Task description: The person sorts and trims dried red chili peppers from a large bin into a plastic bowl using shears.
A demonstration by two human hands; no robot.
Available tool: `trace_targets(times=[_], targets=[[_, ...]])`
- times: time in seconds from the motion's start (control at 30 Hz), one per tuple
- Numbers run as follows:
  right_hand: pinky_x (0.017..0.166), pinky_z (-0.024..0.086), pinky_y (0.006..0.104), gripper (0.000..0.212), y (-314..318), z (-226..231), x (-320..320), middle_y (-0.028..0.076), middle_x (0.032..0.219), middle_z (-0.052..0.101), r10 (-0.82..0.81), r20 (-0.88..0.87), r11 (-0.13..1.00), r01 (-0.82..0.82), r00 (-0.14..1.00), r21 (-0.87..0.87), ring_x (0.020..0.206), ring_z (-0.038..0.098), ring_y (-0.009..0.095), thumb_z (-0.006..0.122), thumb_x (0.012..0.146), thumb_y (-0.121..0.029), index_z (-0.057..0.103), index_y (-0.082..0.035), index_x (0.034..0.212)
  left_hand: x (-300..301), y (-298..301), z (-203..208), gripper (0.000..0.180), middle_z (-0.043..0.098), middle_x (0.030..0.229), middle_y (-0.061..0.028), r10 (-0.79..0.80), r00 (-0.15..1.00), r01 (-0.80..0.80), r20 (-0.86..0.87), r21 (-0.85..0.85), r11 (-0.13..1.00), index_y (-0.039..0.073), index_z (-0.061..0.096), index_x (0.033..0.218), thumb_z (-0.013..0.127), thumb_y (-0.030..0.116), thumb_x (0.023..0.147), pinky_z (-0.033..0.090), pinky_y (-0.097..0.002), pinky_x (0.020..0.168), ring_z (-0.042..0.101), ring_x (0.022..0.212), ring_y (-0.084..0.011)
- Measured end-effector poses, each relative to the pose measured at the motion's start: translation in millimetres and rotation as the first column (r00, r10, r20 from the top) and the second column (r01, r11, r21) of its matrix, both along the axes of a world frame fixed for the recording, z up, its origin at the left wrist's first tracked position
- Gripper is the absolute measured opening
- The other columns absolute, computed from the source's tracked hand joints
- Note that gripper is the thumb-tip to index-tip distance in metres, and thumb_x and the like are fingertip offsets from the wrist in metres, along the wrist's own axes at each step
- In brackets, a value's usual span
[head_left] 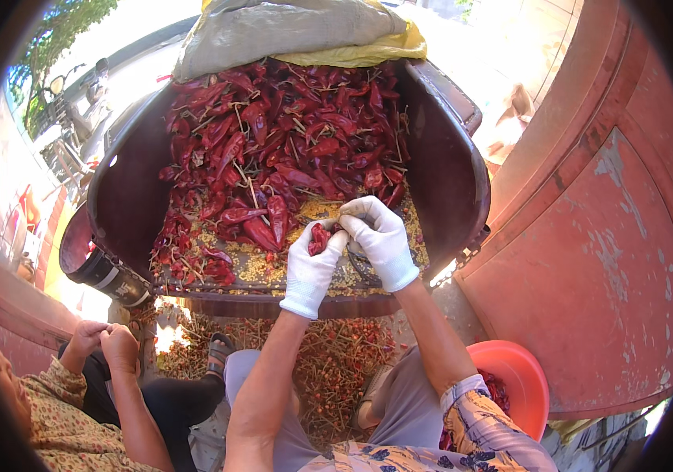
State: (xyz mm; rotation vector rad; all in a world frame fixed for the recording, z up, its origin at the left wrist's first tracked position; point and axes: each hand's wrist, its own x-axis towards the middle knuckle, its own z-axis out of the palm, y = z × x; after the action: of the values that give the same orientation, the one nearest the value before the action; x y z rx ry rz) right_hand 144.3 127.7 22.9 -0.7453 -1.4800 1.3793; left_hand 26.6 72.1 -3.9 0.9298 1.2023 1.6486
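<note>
In white gloves, my hands meet over the near edge of a dark cart bed (451, 185) heaped with dried red chili peppers (281, 134). My left hand (310, 271) is closed round a wrinkled red chili pepper (319, 238), which shows between its fingers. The fingertips of my right hand (381, 240) are pinched together at the end of that pepper, touching the left fingers. What lies between the right fingertips is mostly hidden. Just under the right hand, a dark curved loop (362, 270) rests among loose yellow seeds (262, 269); I cannot tell its kind.
A grey and yellow sack (297, 35) lies across the cart's far end. Stems and scraps (336, 354) litter the ground below. An orange-red basin (529, 377) with peppers stands at my right, near a red metal door (588, 267). Another person (77, 409) sits at left, hands together.
</note>
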Motion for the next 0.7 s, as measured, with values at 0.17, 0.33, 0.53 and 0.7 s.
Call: trace_targets(times=[0.17,0.33,0.53,0.7], targets=[[0.05,0.039,0.0182,0.009,-5,4,0,-0.001,0.079,0.061,0.014,-0.014,1.0,-0.015,1.0,-0.022,0.057,0.048,0.001,0.059,0.094,-0.009,0.061,-0.003,0.1,-7,-5,1,0.028,0.065,0.084,0.001,-0.066,0.992,0.065,-0.106,-0.015,0.998,0.001,0.065,0.108,0.072,0.018,0.086,0.047,-0.0214,0.063,0.056,0.07,-0.0042],[0.041,0.029,0.0188,0.01,3,3,10,0.0,0.078,0.06,0.182,-0.234,0.917,-0.251,0.955,-0.309,0.046,0.039,0.002,0.055,0.096,-0.01,0.058,-0.003,0.102,-10,-15,10,0.018,0.066,0.085,-0.001,-0.137,0.983,0.133,-0.125,-0.035,0.99,0.0,0.064,0.102,0.067,0.011,0.088,0.049,-0.0223,0.064,0.061,0.072,-0.0066],[0.037,0.024,0.019,0.013,17,-10,20,0.001,0.078,0.06,0.305,-0.64,0.635,-0.652,0.705,-0.414,0.042,0.034,0.002,0.052,0.098,-0.013,0.056,-0.003,0.104,-14,-20,14,0.02,0.065,0.084,-0.0009,-0.236,0.971,0.237,-0.045,0.027,0.971,0.001,0.065,0.105,0.068,0.009,0.087,0.049,-0.0224,0.065,0.059,0.072,-0.0054],[0.038,0.03,0.0178,0.022,9,20,42,0.003,0.074,0.063,0.584,-0.006,0.776,-0.561,0.812,-0.289,0.044,0.042,0.002,0.054,0.096,-0.021,0.064,-0.001,0.1,-21,-14,7,0.018,0.065,0.085,-0.0012,-0.054,0.997,0.059,-0.063,0.074,0.996,0.001,0.065,0.105,0.067,0.008,0.088,0.048,-0.0218,0.066,0.059,0.073,-0.0061]])
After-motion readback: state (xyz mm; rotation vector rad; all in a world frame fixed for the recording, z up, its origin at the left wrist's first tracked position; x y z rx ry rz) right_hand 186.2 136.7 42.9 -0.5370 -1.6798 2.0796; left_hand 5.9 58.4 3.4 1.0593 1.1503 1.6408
